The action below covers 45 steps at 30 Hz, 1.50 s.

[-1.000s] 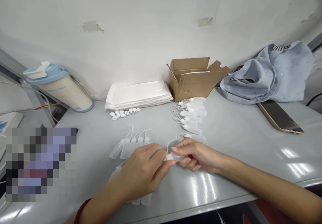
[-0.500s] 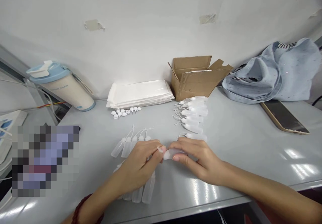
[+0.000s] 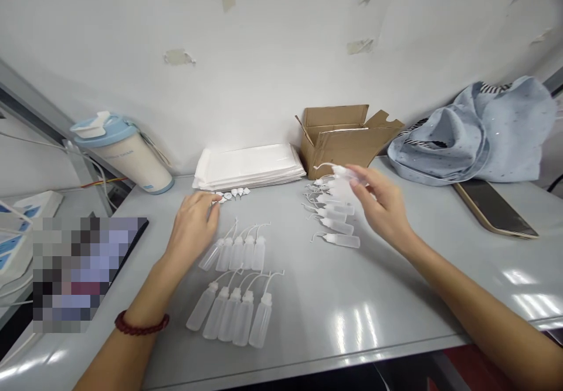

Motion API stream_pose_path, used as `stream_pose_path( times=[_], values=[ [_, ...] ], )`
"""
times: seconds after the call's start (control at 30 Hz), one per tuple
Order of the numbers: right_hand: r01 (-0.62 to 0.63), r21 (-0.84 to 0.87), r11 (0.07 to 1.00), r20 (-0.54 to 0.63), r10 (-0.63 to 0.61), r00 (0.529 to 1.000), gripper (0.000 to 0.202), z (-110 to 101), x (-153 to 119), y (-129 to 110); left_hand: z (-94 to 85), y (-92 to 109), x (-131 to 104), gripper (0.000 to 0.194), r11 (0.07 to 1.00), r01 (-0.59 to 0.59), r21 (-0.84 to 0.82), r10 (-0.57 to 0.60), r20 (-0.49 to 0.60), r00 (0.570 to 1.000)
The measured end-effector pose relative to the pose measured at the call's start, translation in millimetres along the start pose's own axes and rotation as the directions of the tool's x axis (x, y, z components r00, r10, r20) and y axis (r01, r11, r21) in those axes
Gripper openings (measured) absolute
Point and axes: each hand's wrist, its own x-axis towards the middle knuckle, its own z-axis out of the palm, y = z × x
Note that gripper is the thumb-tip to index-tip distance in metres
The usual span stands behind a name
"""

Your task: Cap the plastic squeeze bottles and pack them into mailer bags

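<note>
Your left hand (image 3: 193, 222) is at the small caps (image 3: 234, 193); whether it pinches one, I can't tell. Just right of it, bottles (image 3: 236, 315) lie in rows, seemingly for order. Your right hand (image 3: 382, 204) clamps another bottle (image 3: 342, 184), apparently leaving its tip free.

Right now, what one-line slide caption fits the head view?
Left hand at the small white pieces, right hand at the plastic bottles in front of an open cardboard box.

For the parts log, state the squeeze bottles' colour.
The squeeze bottles are translucent white, clearest in the head view.
</note>
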Motion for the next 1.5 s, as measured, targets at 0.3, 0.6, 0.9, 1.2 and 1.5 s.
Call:
stream_pose_path(
  times=[0.3, 0.6, 0.9, 1.2, 1.5],
  values=[
    [0.075, -0.185, 0.98, 0.004, -0.075, 0.997, 0.034, 3, 21, 54, 18.3, -22, 5, 0.026, 0.987, -0.157, 0.039, 0.154, 0.073, 0.985],
    [0.1, -0.207, 0.973, 0.083, -0.085, 0.993, 0.039, 9, 19, 62, 18.8, -24, 8, 0.027, 0.99, -0.138, 0.042, 0.135, 0.058, 0.989],
    [0.231, -0.193, 0.954, 0.018, -0.232, 0.973, 0.028, 9, -1, 8, 19.9, -15, 3, 0.022, 0.996, -0.087, 0.034, 0.082, 0.125, 0.989],
    [0.731, 0.245, 0.637, 0.558, -0.709, 0.431, 0.029, 17, -76, -85, 16.4, -6, 0, 0.017, 1.0, 0.004, -0.012, -0.003, 0.139, 0.99],
    [0.785, 0.284, 0.55, 0.618, -0.731, 0.288, 0.032, 24, -89, -85, 15.8, 0, -3, 0.028, 0.998, -0.009, -0.061, 0.017, 0.133, 0.991]
  ],
)
